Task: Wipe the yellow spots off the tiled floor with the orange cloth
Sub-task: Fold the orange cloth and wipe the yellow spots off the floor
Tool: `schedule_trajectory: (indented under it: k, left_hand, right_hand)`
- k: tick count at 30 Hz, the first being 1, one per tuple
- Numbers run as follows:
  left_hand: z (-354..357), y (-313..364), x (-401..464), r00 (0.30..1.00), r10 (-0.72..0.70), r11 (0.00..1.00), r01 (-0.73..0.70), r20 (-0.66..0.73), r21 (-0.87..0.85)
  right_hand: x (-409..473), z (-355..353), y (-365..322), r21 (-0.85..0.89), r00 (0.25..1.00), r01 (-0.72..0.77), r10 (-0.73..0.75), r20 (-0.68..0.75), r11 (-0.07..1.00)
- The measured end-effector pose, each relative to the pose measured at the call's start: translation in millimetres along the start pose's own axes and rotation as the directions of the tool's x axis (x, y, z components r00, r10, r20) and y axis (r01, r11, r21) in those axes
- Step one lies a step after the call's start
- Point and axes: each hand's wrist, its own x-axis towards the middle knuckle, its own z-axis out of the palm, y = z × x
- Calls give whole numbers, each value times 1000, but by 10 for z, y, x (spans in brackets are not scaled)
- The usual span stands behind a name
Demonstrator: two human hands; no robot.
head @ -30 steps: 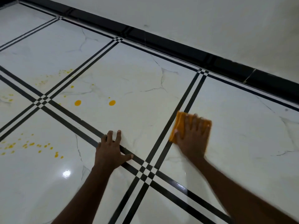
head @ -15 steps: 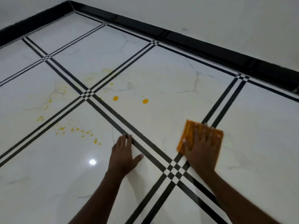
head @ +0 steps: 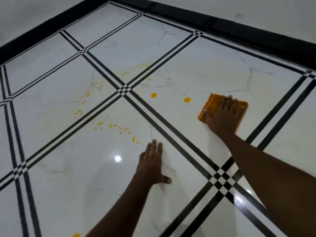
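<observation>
My right hand [head: 223,115] presses flat on the folded orange cloth [head: 210,104], which lies on a white tile of the floor [head: 188,130]. Just left of the cloth is a round yellow spot [head: 187,99], and a second one [head: 153,95] lies further left. Many small yellow specks [head: 112,125] are scattered over the neighbouring tiles around a black-striped crossing [head: 124,89]. My left hand [head: 152,165] rests flat on the floor, fingers spread, holding nothing, a little below a yellow drop [head: 133,139].
A black skirting board [head: 239,29] runs along the white walls at the back and left, meeting in a corner at the top. Another yellow blot [head: 76,235] shows at the bottom edge. A bright light reflection [head: 117,158] shines on the glossy tile.
My right hand has slid the cloth off the striped border onto the tile, close to the round yellow spots. The view has swung left, showing the corner. My left hand stays planted.
</observation>
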Motion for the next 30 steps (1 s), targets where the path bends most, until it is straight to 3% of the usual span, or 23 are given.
schedule_trajectory:
  k: [2,4,9,11,13,15,18,20,21,22,26,28,30]
  left_hand:
    - [-8,15,-7,999,-13,1000,14,-45,4]
    - [41,-6,-32,998,-41,999,39,-56,-35]
    - [183,-14,-295,953,-257,955,225,-160,-192]
    - [218,22,-304,928,-331,929,288,-173,-233]
    - [211,50,-270,914,-374,909,328,-158,-256]
    - [210,48,-242,910,-385,909,346,-153,-232]
    - [253,6,-259,923,-363,915,328,-125,-234]
    - [231,-47,-315,926,-356,914,316,-129,-254]
    - [221,-63,-326,929,-346,916,303,-132,-264]
    - [215,-75,-332,931,-336,919,292,-140,-266]
    - [252,-71,-356,895,-413,879,342,-171,-333]
    - [316,-95,-419,878,-447,852,361,-170,-378]
    - [351,-155,-549,855,-486,835,393,-180,-386]
  right_hand:
    - [7,152,-487,-13,975,219,-218,50,976]
    - [-173,275,-879,-13,894,437,-433,110,899]
    - [-677,253,-575,-9,797,598,-593,113,802]
    - [-436,241,-482,-52,816,575,-569,97,816]
    - [-12,190,-637,-60,893,449,-446,55,891]
    - [245,158,-901,-18,927,365,-361,99,931]
    - [-151,329,-1359,-7,827,547,-539,158,837]
    - [-500,417,-1382,5,721,680,-670,174,733]
    - [-521,355,-1294,20,704,696,-689,173,717]
    - [-449,343,-1166,12,713,694,-689,129,720]
    - [0,197,-695,-89,896,443,-437,75,892]
    - [-149,183,-930,-56,894,447,-444,65,893]
    - [-614,277,-1330,-18,807,591,-590,19,807]
